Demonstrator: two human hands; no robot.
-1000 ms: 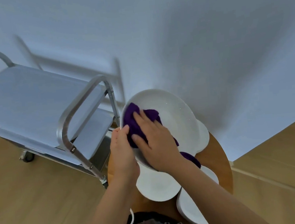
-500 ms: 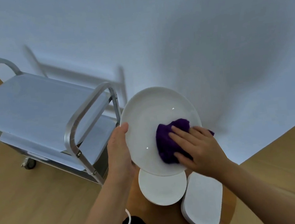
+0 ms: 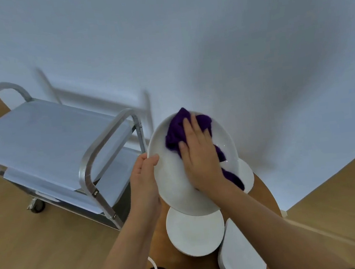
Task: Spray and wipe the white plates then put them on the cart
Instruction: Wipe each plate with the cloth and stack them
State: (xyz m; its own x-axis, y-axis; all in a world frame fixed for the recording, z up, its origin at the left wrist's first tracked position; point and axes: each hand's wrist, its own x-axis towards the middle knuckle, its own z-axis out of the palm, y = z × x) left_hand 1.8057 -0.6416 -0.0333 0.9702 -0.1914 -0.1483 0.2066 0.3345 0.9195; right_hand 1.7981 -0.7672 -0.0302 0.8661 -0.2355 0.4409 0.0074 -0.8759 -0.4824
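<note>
Right now the large white plate (image 3: 175,179) is lifted off the round wooden table (image 3: 265,193) and tipped up toward me, so its face is open to wiping. My left hand (image 3: 143,182) grips its left rim, thumb over the edge, to brace it. My right hand (image 3: 198,154) lies flat, fingers straight, pressing the purple cloth (image 3: 176,132) against the plate's upper part. Below, a smaller plate (image 3: 194,234) and others wait on the table. Just to the left stands the metal cart (image 3: 46,138), where I judge this plate goes next.

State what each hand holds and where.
Left hand grips the large white plate by its left rim; right hand presses the purple cloth onto it.
</note>
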